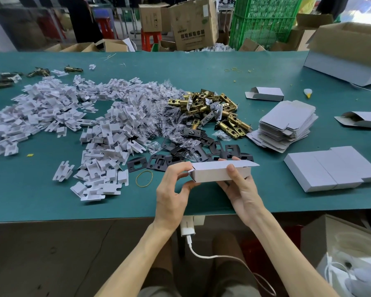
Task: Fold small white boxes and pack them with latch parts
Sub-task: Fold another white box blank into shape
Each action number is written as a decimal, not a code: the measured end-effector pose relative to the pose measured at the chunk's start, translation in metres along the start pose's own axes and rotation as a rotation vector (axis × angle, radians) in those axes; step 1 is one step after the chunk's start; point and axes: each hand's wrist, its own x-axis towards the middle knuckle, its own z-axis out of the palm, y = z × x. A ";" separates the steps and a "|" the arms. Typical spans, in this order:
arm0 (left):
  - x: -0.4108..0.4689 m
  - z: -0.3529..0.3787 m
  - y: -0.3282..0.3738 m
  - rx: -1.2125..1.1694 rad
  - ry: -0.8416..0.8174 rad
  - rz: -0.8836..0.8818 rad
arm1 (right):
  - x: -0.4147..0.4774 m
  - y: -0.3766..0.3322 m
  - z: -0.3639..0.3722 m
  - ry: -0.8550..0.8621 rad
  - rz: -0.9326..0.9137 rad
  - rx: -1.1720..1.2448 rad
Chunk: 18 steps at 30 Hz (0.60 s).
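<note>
Judging by the piles, most of the work is left: white folded inserts point(62, 116) sprawl at left, with brass latch bolts point(212, 110) and black metal strike plates point(180, 155) mid-counter. The left hand point(171, 194) pinches one end of a small white cardboard box point(221, 172). The right hand point(240, 189) has its grip closed round the box body, above the near edge. Rightward lie flat white box blanks point(287, 125) and 3 closed white boxes point(321, 168). Beyond the teal counter point(30, 200) stand brown cardboard cartons point(193, 24) and a green plastic crate point(263, 20).

Head camera looks forward-down, close over table point(201, 67).
</note>
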 end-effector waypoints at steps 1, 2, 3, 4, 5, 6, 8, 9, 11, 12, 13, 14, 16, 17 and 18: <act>0.000 0.000 0.000 0.002 0.003 -0.002 | 0.000 0.000 0.000 -0.001 -0.001 -0.004; 0.000 0.000 0.000 0.005 0.008 0.000 | 0.000 0.000 0.000 0.000 -0.002 -0.008; 0.000 0.000 0.000 0.007 0.013 0.004 | 0.000 0.000 0.001 0.003 -0.003 -0.011; 0.000 0.000 0.000 0.009 0.016 0.010 | 0.000 0.000 0.000 0.006 -0.003 -0.012; 0.000 0.000 0.000 0.011 0.016 0.018 | 0.001 0.000 0.000 0.009 -0.005 -0.013; 0.000 0.000 0.000 0.011 0.012 0.027 | 0.001 0.001 0.000 0.010 -0.006 -0.012; 0.000 0.001 -0.002 0.007 0.004 0.044 | 0.001 0.002 -0.001 0.011 -0.009 -0.014; -0.001 0.001 -0.003 0.001 0.010 0.045 | 0.001 0.002 -0.002 0.010 -0.010 -0.015; 0.000 0.002 -0.004 -0.031 0.044 0.013 | 0.002 0.002 -0.003 0.005 -0.007 -0.009; 0.000 0.002 -0.004 -0.055 0.058 -0.009 | 0.002 0.003 -0.003 0.002 -0.005 -0.005; 0.001 0.002 -0.005 -0.085 0.063 -0.029 | 0.002 0.003 -0.003 0.000 -0.002 -0.001; 0.001 0.002 -0.005 -0.118 0.056 -0.045 | 0.002 0.003 -0.003 -0.001 0.000 0.003; 0.002 0.001 -0.006 -0.173 0.025 -0.078 | 0.002 0.003 -0.004 -0.002 0.004 0.010; 0.002 0.001 -0.006 -0.185 0.014 -0.092 | 0.002 0.003 -0.005 -0.002 0.004 0.013; 0.002 0.001 -0.006 -0.187 0.009 -0.101 | 0.002 0.003 -0.005 -0.001 0.003 0.015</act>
